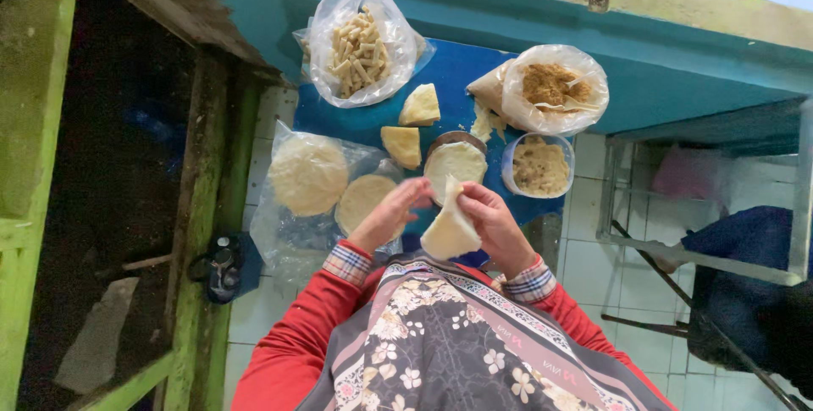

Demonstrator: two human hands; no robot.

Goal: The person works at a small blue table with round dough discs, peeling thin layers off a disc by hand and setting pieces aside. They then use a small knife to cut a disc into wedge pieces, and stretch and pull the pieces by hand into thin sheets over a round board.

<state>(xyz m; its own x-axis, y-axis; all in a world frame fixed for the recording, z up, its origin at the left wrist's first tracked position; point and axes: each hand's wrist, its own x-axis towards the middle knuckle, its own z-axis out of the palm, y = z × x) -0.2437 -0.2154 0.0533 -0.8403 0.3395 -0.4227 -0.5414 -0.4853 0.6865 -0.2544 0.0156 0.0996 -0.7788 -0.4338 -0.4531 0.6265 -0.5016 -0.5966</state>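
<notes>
My left hand (391, 215) and my right hand (494, 226) are held close together above my lap, both gripping a folded, pale dough wrapper (449, 229). The wrapper points upward between my fingers, shaped like a triangle. Just beyond it a round dish (456, 163) holds a flat wrapper. Two folded triangular pieces (420, 106) (402, 146) lie on the blue table top (457, 72).
A clear bag of rolled sticks (359, 51) sits at the back. A bag of brown filling (555, 88) and a round tub of filling (540, 166) are at right. Round wrappers (310, 176) lie on plastic at left. A metal-framed chair (720, 259) stands at right.
</notes>
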